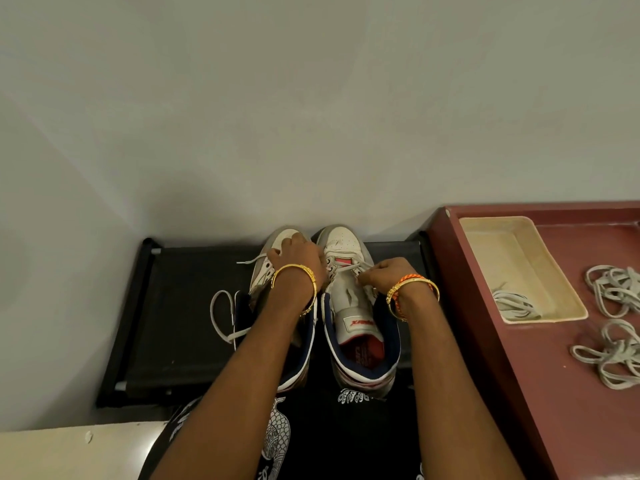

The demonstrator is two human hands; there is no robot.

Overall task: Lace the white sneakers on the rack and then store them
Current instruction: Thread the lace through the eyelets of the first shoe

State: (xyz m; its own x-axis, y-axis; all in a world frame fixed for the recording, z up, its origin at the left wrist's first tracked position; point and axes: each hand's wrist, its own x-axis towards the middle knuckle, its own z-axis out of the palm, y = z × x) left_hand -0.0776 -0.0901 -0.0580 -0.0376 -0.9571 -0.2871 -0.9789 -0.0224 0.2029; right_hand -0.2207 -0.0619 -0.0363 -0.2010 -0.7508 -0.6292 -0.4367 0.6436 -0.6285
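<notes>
While the white sneakers [346, 289] stand side by side on the black rack [180, 306], your left hand [298, 258] grips the left shoe's lace [221, 306], and your right hand [384, 271] pinches the right shoe's lace by the eyelets.

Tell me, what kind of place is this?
Probably a shoe corner at home, maybe by a door. A black shoe rack stands against a plain wall, with white sneakers on it and spare laces beside it.
</notes>
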